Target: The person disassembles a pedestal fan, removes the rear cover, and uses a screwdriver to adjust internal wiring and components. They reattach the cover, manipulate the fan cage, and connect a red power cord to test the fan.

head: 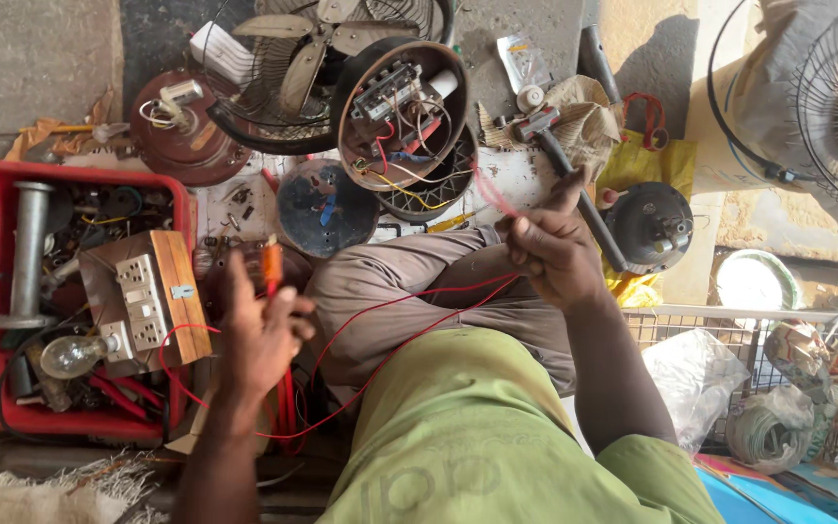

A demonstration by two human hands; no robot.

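Two hands grip red wire (409, 320): left hand (262, 325) apparently pinching an orange tool (272, 264), right hand (550, 247) closed.

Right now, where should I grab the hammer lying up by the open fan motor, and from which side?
Grip the hammer on its dark handle, along the stretch just past the right hand. The handle runs diagonally and is bare there, while the metal head sits wedged against crumpled paper. Come from above, fingers wrapped across the handle, since the fan motor crowds the head end.
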